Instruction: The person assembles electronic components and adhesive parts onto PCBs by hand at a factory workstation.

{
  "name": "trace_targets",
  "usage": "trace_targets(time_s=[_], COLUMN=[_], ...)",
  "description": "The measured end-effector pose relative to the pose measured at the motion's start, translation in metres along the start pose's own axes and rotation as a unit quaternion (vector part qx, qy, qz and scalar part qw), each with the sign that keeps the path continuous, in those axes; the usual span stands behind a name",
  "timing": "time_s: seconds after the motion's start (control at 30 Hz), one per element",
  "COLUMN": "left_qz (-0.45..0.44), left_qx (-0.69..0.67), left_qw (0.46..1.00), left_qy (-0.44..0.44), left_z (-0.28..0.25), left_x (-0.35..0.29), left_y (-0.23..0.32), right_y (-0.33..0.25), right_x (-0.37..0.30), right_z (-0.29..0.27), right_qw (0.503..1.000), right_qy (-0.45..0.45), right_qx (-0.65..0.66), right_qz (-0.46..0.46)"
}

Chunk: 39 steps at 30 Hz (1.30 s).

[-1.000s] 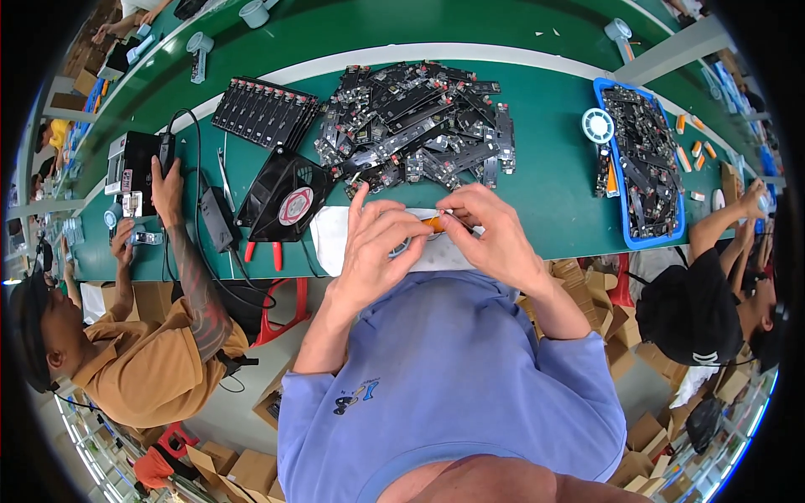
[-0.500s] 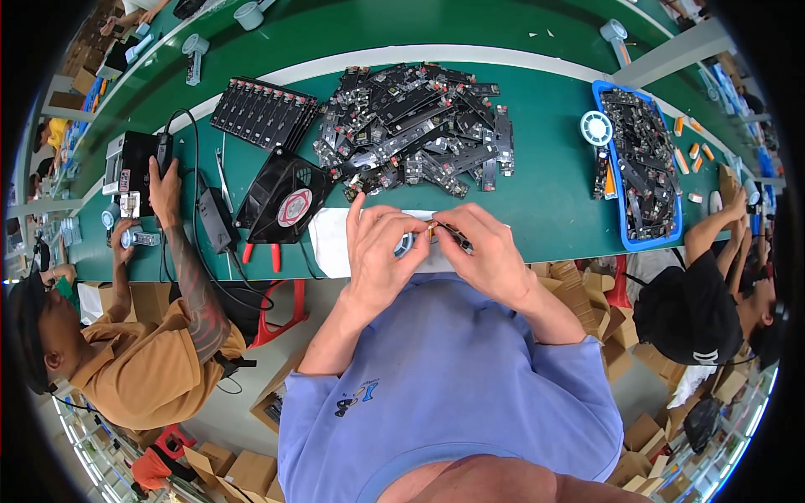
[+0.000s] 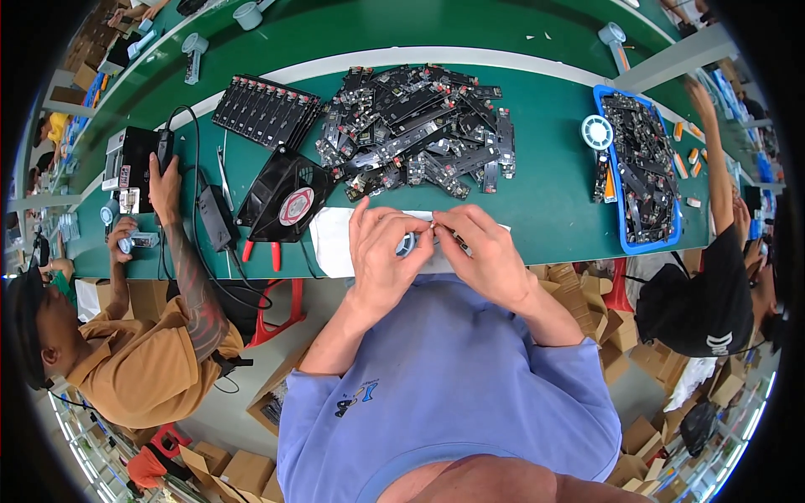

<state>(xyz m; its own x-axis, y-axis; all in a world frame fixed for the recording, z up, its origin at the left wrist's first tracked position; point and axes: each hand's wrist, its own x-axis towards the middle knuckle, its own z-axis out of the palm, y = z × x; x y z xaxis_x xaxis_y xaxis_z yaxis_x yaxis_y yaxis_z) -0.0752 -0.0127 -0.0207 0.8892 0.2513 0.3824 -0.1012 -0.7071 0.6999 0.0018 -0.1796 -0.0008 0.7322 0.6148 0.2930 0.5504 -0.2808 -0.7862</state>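
Over a white sheet (image 3: 332,243) at the table's near edge, my two hands meet fingertip to fingertip. My left hand (image 3: 381,251) is closed round a light-blue handheld fan (image 3: 406,244), most of it covered by the palm and fingers. A small black circuit board (image 3: 460,242) shows between the closed thumb and fingers of my right hand (image 3: 486,251). What lies right at the touching fingertips is too small to make out. Beyond my hands is a large heap of black circuit boards (image 3: 411,134).
Left of the heap stand a stack of black board panels (image 3: 264,109), a black cooling fan (image 3: 289,197) and red-handled pliers (image 3: 275,256). At right is a blue basket (image 3: 621,220) of boards with a light-blue fan (image 3: 597,132) beside it. Co-workers sit on both sides.
My hands stay together with only slight finger movement at the joined tips. The co-worker at right has stretched an arm toward the far side of the table.
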Motion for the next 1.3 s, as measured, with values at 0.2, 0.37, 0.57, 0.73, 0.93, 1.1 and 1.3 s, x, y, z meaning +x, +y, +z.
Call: trace_targets(time_s=[0.2, 0.37, 0.57, 0.73, 0.93, 1.1, 1.3], left_qz=[0.001, 0.016, 0.007, 0.011, 0.019, 0.007, 0.032], left_qx=[0.016, 0.036, 0.025, 0.028, 0.034, 0.022, 0.023], left_qw=[1.0, 0.999, 0.999, 0.999, 0.998, 0.999, 0.998], left_qy=[0.013, 0.031, 0.039, 0.04, 0.049, 0.049, 0.04], left_z=[0.003, 0.005, 0.006, 0.007, 0.008, 0.008, 0.006], left_x=[-0.001, -0.001, 0.0, 0.0, 0.0, 0.002, 0.002], left_y=[0.0, 0.003, 0.004, 0.003, 0.004, 0.003, 0.001], right_y=[-0.001, 0.0, -0.001, 0.001, 0.0, 0.0, 0.005], right_x=[-0.002, -0.002, -0.003, -0.004, -0.005, -0.005, -0.004], right_z=[0.001, 0.004, 0.004, 0.008, 0.009, 0.01, 0.008], right_qw=[1.0, 0.997, 0.997, 0.994, 0.991, 0.993, 0.991], right_qy=[-0.003, 0.008, 0.011, 0.014, 0.016, 0.016, 0.006], right_qx=[-0.014, -0.067, -0.067, -0.092, -0.114, -0.103, -0.107], right_qz=[0.001, -0.041, -0.037, -0.059, -0.068, -0.055, -0.086])
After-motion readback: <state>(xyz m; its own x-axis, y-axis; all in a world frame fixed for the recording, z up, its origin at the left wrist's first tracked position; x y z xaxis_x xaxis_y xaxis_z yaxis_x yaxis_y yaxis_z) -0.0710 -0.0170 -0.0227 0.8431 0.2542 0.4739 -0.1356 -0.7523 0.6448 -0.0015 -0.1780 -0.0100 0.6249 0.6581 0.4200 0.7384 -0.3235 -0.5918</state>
